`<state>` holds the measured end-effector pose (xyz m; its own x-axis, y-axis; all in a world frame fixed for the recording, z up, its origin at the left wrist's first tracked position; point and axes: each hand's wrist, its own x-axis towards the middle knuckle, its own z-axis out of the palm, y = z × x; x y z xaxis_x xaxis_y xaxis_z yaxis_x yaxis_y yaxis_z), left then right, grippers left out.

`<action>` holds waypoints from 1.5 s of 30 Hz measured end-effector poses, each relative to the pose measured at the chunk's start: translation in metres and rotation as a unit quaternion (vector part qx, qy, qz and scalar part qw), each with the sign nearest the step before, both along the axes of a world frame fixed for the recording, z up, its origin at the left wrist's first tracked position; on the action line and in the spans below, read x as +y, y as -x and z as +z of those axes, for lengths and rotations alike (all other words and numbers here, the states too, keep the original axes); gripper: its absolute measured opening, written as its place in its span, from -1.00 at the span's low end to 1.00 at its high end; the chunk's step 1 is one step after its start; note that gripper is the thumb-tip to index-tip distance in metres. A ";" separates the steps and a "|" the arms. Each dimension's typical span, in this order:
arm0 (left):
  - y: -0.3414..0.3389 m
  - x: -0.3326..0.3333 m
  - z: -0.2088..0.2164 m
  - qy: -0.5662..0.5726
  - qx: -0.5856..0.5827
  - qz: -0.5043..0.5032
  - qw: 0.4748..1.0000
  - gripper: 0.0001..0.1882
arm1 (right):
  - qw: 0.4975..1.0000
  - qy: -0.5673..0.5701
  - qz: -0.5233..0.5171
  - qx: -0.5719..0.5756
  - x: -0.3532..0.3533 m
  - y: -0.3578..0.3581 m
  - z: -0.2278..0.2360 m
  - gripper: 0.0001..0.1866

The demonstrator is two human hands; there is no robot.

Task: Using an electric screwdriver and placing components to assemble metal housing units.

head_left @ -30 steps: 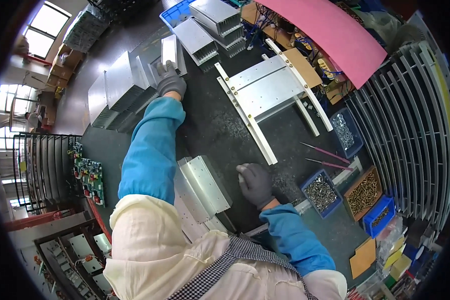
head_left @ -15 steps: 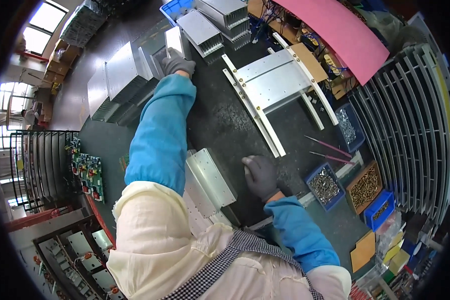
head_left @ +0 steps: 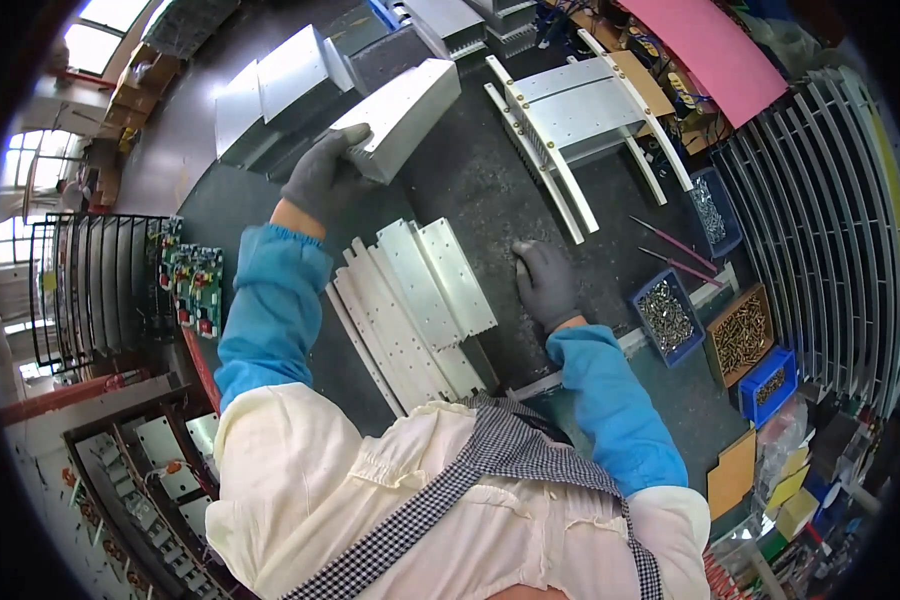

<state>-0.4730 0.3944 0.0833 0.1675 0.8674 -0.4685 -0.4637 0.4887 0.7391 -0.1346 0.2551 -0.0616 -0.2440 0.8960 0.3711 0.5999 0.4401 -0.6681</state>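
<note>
My left hand [head_left: 322,172], in a grey glove, is closed on the near end of a silver finned heat sink [head_left: 402,108]. The heat sink is tilted, its flat top facing up. My right hand [head_left: 547,285], gloved in the same grey, rests on the dark workbench [head_left: 470,190] with nothing in it, its thumb apart from loosely bent fingers. Between my arms lie several long silver metal plates and strips [head_left: 410,305]. Beyond my right hand stands a heat sink assembly [head_left: 580,110] with white rails fixed along both sides.
More heat sinks [head_left: 288,85] stand at the far left. Bins of silver screws [head_left: 667,318] and brass-coloured screws [head_left: 740,335] line the right side, near two screwdrivers with pink handles [head_left: 685,265]. Green circuit boards [head_left: 195,285] lie at the left edge. A curved metal rack [head_left: 820,230] rises at right.
My left hand has come back toward me, bringing the heat sink off the far part of the bench. My right hand stays resting on the bench. The view has shifted.
</note>
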 end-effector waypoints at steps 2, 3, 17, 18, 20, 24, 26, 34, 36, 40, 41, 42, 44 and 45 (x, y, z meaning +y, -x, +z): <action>-0.015 -0.044 0.035 -0.037 -0.006 0.036 0.999 -0.62 | 1.000 -0.010 -0.011 -0.007 0.000 -0.002 0.003 -0.76; -0.018 -0.070 0.049 -0.073 -0.006 0.074 0.995 -0.57 | 1.000 -0.017 -0.009 -0.012 0.001 0.000 0.007 -0.77; -0.148 -0.262 0.013 -0.137 0.150 0.084 0.976 -0.03 | 0.678 0.394 0.107 0.611 -0.027 0.062 0.135 -0.34; -0.153 -0.264 -0.004 -0.181 0.196 0.061 0.962 0.01 | 0.681 0.397 0.127 0.602 -0.024 0.053 0.132 -0.40; -0.148 -0.268 0.006 -0.170 0.172 0.001 0.970 -0.03 | 0.622 0.487 0.130 0.599 -0.019 0.035 0.133 -0.41; -0.118 -0.261 0.018 -0.205 0.383 -0.163 0.886 -0.10 | 0.556 0.588 0.133 0.572 -0.001 0.019 0.121 -0.33; -0.105 -0.260 -0.001 -0.334 0.612 -0.069 0.713 -0.15 | 0.602 0.592 0.154 0.512 0.003 0.027 0.134 -0.25; -0.121 -0.221 -0.049 -0.101 0.106 0.121 0.982 0.01 | 0.829 0.478 0.139 0.255 0.031 0.046 0.100 -0.30; -0.123 -0.216 -0.054 -0.122 0.101 0.124 0.980 -0.02 | 0.805 0.517 0.092 0.278 0.031 0.042 0.090 -0.43; -0.123 -0.218 -0.058 -0.091 0.124 0.112 0.982 -0.02 | 0.737 0.588 0.047 0.331 0.024 0.046 0.060 -0.50; -0.120 -0.221 -0.058 -0.101 0.120 0.105 0.982 -0.02 | 0.739 0.584 0.048 0.333 0.023 0.046 0.055 -0.50; -0.120 -0.222 -0.059 -0.113 0.114 0.099 0.982 -0.01 | 0.735 0.562 0.052 0.374 0.022 0.047 0.056 -0.49; -0.120 -0.222 -0.060 -0.113 0.117 0.102 0.981 0.00 | 0.797 0.498 0.041 0.340 0.025 0.050 0.065 -0.46; -0.117 -0.225 -0.061 -0.103 0.120 0.104 0.982 0.01 | 0.874 0.456 0.017 0.166 0.027 0.050 0.081 -0.43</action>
<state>-0.3555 0.1691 0.0224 -0.1177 0.9514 -0.2844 -0.3387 0.2308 0.9122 -0.1847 0.2821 0.0192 -0.2900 0.8502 -0.4393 0.3028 -0.3540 -0.8849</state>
